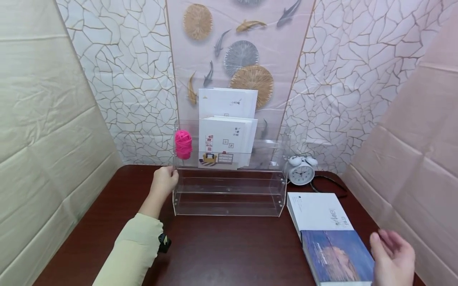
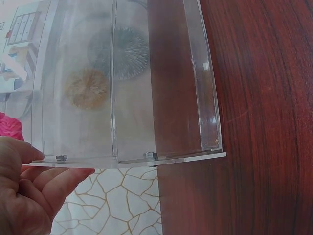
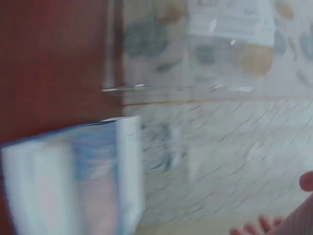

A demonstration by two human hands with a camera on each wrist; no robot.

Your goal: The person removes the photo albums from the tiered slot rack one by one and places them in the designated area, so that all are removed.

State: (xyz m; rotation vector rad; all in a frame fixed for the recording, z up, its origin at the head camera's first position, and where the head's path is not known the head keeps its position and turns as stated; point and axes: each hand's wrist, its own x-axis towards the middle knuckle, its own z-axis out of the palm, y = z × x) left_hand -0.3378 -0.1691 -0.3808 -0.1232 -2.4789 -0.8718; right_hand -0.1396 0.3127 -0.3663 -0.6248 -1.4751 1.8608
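Observation:
A clear acrylic book rack (image 1: 229, 208) with several tiers stands on the dark wood table. My left hand (image 1: 165, 180) grips the edge of its left side panel; in the left wrist view the thumb lies on one face of the panel, the fingers (image 2: 58, 183) on the other. Two white picture books (image 1: 225, 135) lean in the upper tiers, and a pink yarn ball (image 1: 183, 145) sits at the top left. My right hand (image 1: 393, 258) holds nothing, fingers loosely bent, beside a thick white book with a blue painted band (image 1: 336, 254). The right wrist view is blurred.
A white twin-bell alarm clock (image 1: 301, 171) stands right of the rack, with a dark cord (image 1: 330, 180) on the table next to it. Patterned cloth (image 1: 121, 79) hangs behind; beige cloth (image 1: 415, 159) drapes both sides. Bare tabletop (image 1: 229, 250) shows before the rack.

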